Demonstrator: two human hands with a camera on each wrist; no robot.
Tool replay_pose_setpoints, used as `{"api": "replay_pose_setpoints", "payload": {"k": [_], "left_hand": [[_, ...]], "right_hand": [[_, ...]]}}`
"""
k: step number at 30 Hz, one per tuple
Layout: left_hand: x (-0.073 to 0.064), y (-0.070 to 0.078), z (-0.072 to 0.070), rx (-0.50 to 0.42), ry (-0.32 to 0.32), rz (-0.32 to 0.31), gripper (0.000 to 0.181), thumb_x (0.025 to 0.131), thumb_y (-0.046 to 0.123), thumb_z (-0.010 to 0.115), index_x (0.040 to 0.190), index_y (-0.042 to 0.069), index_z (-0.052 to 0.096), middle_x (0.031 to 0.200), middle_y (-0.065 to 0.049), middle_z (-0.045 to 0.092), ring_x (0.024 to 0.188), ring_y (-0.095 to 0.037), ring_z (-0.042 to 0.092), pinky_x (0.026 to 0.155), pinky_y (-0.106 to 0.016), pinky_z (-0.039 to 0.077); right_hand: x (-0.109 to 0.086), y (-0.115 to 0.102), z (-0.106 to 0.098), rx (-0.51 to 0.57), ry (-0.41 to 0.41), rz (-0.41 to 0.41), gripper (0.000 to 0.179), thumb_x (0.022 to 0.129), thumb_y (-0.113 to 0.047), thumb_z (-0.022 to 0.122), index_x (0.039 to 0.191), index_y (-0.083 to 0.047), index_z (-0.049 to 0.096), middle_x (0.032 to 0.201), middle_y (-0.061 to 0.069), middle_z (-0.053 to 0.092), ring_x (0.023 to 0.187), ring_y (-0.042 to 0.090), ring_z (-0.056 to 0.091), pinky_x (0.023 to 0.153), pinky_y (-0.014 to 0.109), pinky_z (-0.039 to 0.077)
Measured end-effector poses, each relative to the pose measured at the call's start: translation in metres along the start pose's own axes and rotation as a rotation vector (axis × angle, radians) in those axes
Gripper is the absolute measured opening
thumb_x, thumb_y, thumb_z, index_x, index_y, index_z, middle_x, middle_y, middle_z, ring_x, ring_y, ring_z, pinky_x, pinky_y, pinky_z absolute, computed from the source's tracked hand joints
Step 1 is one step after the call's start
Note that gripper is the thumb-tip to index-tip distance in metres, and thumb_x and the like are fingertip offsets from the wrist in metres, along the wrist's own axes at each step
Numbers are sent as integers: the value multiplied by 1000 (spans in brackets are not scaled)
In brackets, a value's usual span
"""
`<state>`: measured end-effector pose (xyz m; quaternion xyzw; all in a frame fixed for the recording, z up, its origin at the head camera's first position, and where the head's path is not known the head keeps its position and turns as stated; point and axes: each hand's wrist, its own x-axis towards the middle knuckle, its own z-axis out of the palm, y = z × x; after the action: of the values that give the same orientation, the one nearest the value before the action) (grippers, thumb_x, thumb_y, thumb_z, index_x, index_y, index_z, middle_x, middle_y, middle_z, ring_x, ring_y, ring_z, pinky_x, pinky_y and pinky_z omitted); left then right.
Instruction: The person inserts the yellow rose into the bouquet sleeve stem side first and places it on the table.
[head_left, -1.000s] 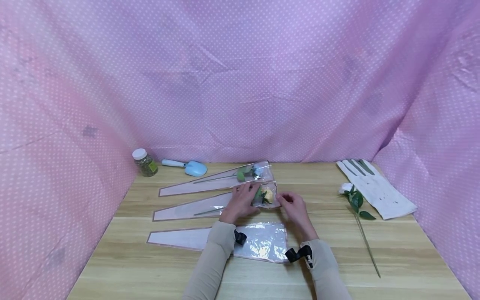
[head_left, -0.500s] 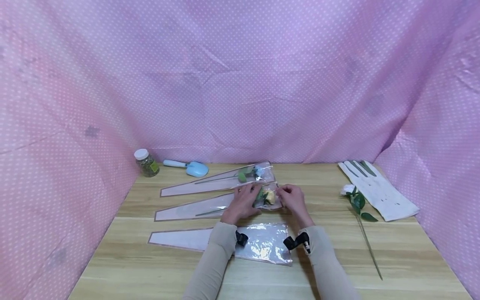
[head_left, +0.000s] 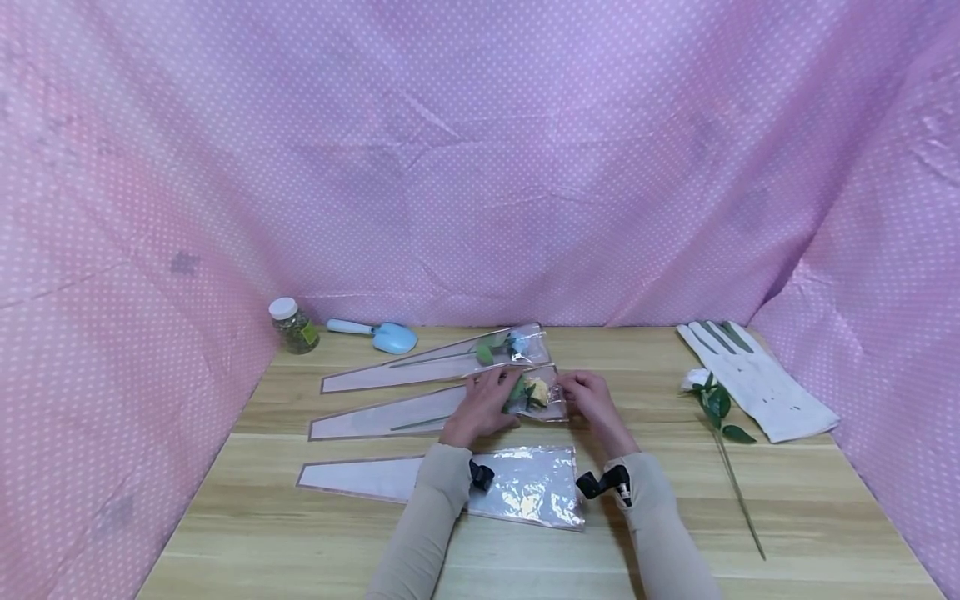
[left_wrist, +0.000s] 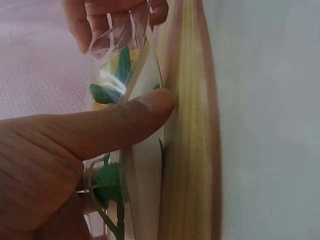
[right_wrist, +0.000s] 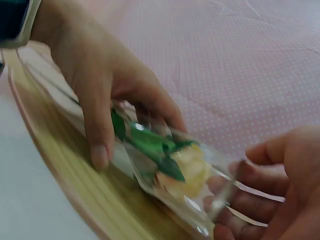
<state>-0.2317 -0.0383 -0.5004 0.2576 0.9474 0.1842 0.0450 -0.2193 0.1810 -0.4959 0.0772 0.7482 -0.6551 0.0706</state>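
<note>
A yellow rose [head_left: 537, 392] with green leaves lies inside a clear, pink-edged flower sleeve [head_left: 345, 426] in the middle of the table. My left hand [head_left: 483, 407] holds this sleeve across its width just below the bloom, thumb [left_wrist: 145, 112] along the near edge and the other fingers at the far side. At the sleeve's wide right end, my right hand [head_left: 592, 400] pinches the rim. In the right wrist view the rose [right_wrist: 187, 172] shows through the plastic, and several right fingers [right_wrist: 255, 202] lie behind the film.
Behind lies another sleeve [head_left: 356, 379] with a blue rose [head_left: 517, 343]; in front, a flat sleeve [head_left: 360, 479] without a flower. A white rose [head_left: 699, 380] and gloves [head_left: 772, 392] lie right. A jar [head_left: 294, 327] and blue trowel [head_left: 393, 337] stand back left.
The right hand has shifted slightly along the sleeve's end, first up, then a little to the right, and the end now looks straighter. The left hand has stayed in place.
</note>
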Motion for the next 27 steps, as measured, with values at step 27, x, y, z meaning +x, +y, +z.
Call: {"api": "replay_pose_setpoints", "payload": {"k": [27], "left_hand": [[0, -3, -3, 37, -12, 8, 93, 82, 36, 80, 158, 20, 29, 158, -13, 35, 148, -35, 31, 121, -61, 20]], "right_hand": [[-21, 25, -8, -406, -41, -243, 8, 91, -5, 68, 95, 0, 73, 96, 15, 74, 88, 15, 63, 86, 28, 49]]}}
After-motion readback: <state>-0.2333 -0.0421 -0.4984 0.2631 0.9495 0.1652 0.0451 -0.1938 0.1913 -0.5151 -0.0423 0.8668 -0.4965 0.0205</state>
